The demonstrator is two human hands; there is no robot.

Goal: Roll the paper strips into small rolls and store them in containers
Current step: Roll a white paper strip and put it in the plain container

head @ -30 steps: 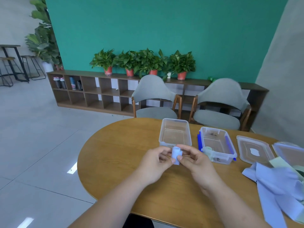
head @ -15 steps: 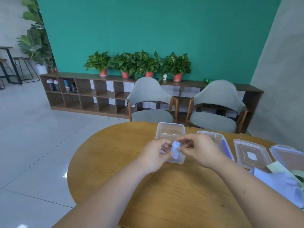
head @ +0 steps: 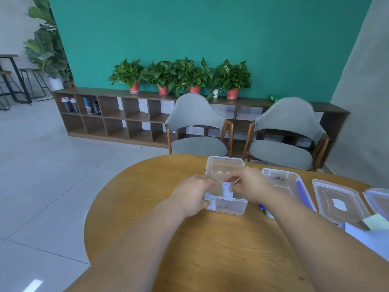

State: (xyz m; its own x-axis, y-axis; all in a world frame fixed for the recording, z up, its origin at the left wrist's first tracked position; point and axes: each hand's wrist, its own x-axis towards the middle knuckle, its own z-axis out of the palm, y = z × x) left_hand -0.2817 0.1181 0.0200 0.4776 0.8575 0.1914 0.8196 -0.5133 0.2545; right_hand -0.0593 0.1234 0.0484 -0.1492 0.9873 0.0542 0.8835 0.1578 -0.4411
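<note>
Entry, as I read it from the remote feed. All places are given from the clear container (head: 224, 160).

1. Clear container: open, no lid on it, standing on the round wooden table (head: 147, 211).
2. Paper roll (head: 227, 190): pale blue, upright, inside the container against its near wall.
3. Right hand (head: 250, 185): over the container's right side, thumb and forefinger closed on the top of the paper roll. A thin tan strand (head: 236, 181) sticks out from the same pinch; I cannot tell what it is.
4. Left hand (head: 192, 196): at the container's near-left corner, fingers curled. A small pale blue piece (head: 208, 195) shows at that corner beside them. I cannot tell whether the hand grips anything.
5. Second container (head: 280, 180): just right of the clear container, with a blue clip along its side.
6. Two loose lids (head: 339, 200): farther right, lying flat.
7. Paper strips (head: 370, 239): pale blue, heaped well to the right and nearer me.
8. Two grey chairs (head: 197, 131): beyond the container, at the table's far edge.
</note>
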